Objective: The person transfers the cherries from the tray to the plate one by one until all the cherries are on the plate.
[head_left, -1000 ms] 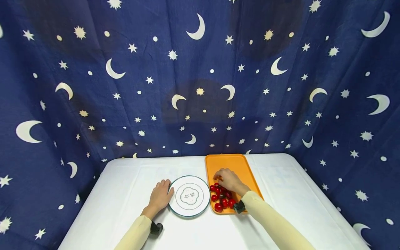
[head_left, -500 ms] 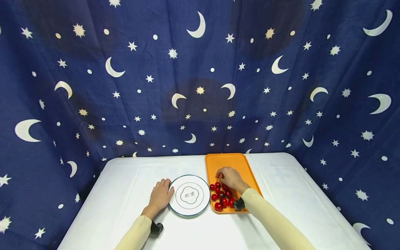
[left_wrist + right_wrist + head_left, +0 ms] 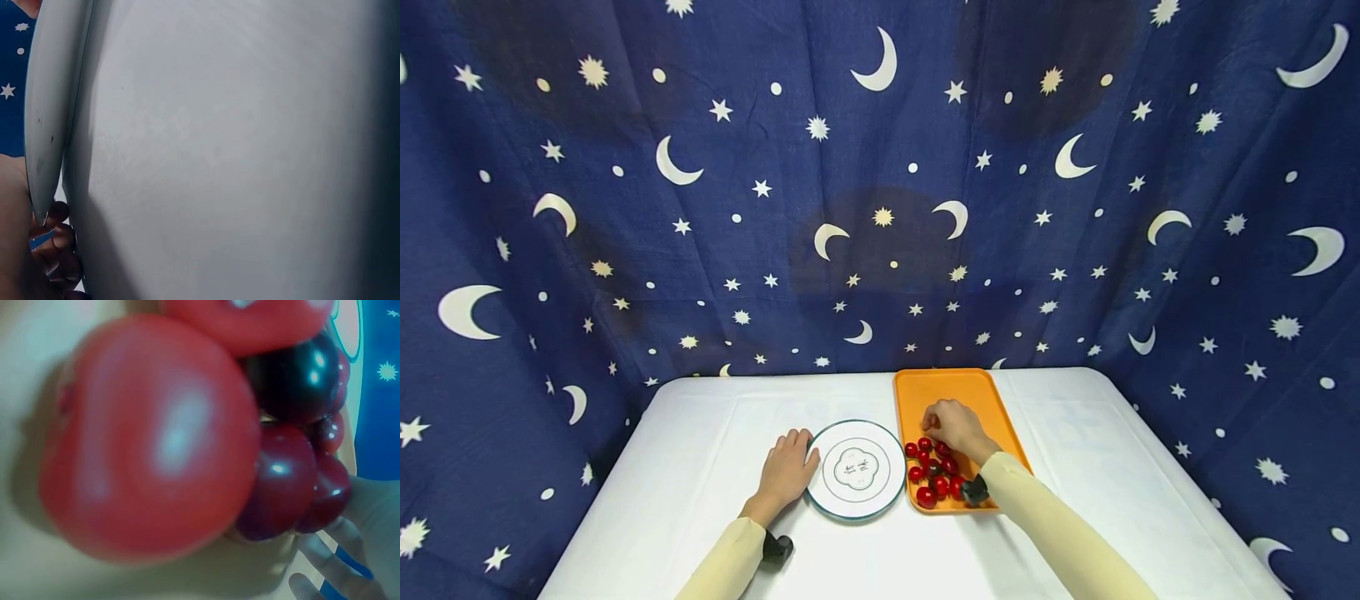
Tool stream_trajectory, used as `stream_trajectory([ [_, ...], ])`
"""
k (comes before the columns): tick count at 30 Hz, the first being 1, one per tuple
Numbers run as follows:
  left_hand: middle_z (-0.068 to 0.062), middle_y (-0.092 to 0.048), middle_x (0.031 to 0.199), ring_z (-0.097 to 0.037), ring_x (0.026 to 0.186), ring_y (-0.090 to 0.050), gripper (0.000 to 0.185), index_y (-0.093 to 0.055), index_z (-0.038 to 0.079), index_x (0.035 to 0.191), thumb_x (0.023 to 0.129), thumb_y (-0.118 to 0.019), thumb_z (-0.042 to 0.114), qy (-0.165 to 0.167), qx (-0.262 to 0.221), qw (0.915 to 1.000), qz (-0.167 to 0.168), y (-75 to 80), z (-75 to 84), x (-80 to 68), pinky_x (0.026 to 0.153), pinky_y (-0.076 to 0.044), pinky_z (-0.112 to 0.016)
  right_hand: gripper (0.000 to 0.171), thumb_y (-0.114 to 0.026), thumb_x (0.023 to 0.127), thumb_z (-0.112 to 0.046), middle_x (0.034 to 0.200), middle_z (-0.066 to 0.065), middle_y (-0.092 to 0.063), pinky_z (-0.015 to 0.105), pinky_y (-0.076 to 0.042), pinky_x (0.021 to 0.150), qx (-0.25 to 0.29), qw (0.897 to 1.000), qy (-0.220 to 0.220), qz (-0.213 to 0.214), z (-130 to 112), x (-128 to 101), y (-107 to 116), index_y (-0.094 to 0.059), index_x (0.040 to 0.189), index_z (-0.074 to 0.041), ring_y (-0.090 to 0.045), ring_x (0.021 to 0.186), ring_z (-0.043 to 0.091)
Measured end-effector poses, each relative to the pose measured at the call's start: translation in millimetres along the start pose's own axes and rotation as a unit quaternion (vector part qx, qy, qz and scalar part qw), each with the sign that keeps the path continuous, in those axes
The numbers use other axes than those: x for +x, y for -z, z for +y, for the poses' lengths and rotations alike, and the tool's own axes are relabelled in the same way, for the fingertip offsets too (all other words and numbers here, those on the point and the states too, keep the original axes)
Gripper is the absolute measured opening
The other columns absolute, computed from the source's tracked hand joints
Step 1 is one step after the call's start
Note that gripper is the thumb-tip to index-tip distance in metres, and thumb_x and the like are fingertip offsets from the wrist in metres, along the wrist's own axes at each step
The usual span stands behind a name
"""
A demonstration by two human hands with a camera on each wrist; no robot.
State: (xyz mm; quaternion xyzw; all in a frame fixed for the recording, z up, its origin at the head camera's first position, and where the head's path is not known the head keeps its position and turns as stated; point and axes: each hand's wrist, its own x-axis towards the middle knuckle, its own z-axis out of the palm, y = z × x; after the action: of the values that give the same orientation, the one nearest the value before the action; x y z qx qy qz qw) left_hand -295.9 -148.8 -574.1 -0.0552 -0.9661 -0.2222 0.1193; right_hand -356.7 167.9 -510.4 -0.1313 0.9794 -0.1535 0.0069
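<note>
Here, cherries [image 3: 934, 475] lie beneath right hand's [image 3: 953, 427] grip.

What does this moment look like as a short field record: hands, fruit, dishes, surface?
left hand: left hand rests on the table, fingers touching the plate's rim
right hand: right hand curled over the fruit in the tray; whether it pinches one cannot be told
fruit: red cherries heaped at the tray's near end
plate: white plate, green rim, nothing on it
tray: orange tray, right of the plate
surface: white table
backdrop: moon-and-star cloth
</note>
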Motion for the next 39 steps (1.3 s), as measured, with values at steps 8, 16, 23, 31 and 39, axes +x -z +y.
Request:
stream_trajectory([
  [8,-0.01,-0.058,0.104,-0.027,0.096,-0.053,0.025,-0.06,0.007,0.115,0.101,-0.055,0.027,0.008,0.007,0.9998,-0.014,3.8,5.5,-0.5,0.086,-0.046,-0.047,0.008,-0.081,0.088,-0.015,0.087,-0.002,-0.07,0.038,-0.057,0.082,-0.011,1.0,0.009,0.003,3,-1,-1,-0.075,0.084,-0.02,-0.059,0.08,0.014],
  [16,-0.01,-0.057,0.101,-0.027,0.093,-0.053,0.022,-0.06,0.006,0.112,0.1,-0.056,0.025,-0.008,0.013,0.9999,0.003,6.8,6.1,-1.7,0.083,-0.047,-0.048,0.004,-0.076,0.092,-0.017,0.086,-0.001,-0.068,0.037,-0.056,0.081,-0.01,1.0,0.023,-0.006,6,0,6,-0.073,0.09,-0.015,-0.057,0.078,0.014],
  [23,-0.012,-0.057,0.102,-0.03,0.094,-0.053,0.025,-0.059,0.004,0.112,0.1,-0.054,0.025,-0.014,0.003,0.9998,0.013,3.5,4.8,-4.3,0.084,-0.046,-0.05,0.006,-0.071,0.096,-0.016,0.079,-0.004,-0.066,0.033,-0.052,0.076,0.015,1.0,0.024,-0.011,8,-2,10,-0.069,0.091,-0.016,-0.055,0.073,0.013],
  [31,-0.011,-0.058,0.097,-0.027,0.09,-0.056,0.028,-0.063,0.001,0.111,0.101,-0.055,0.026,-0.004,-0.007,0.9999,-0.014,11.0,5.2,-2.8,0.079,-0.045,-0.045,0.005,-0.069,0.098,-0.021,0.083,-0.005,-0.068,0.032,-0.053,0.074,0.038,0.998,0.035,0.033,0,-2,12,-0.068,0.095,-0.019,-0.057,0.074,0.01],
  [39,-0.008,-0.055,0.093,-0.022,0.083,-0.051,0.032,-0.066,-0.001,0.112,0.102,-0.055,0.027,-0.003,-0.004,0.9998,-0.021,14.3,6.8,-3.9,0.076,-0.042,-0.04,0.005,-0.071,0.097,-0.024,0.087,-0.006,-0.069,0.033,-0.055,0.079,0.055,0.996,0.052,0.046,-15,-1,14,-0.069,0.096,-0.02,-0.058,0.077,0.009],
])
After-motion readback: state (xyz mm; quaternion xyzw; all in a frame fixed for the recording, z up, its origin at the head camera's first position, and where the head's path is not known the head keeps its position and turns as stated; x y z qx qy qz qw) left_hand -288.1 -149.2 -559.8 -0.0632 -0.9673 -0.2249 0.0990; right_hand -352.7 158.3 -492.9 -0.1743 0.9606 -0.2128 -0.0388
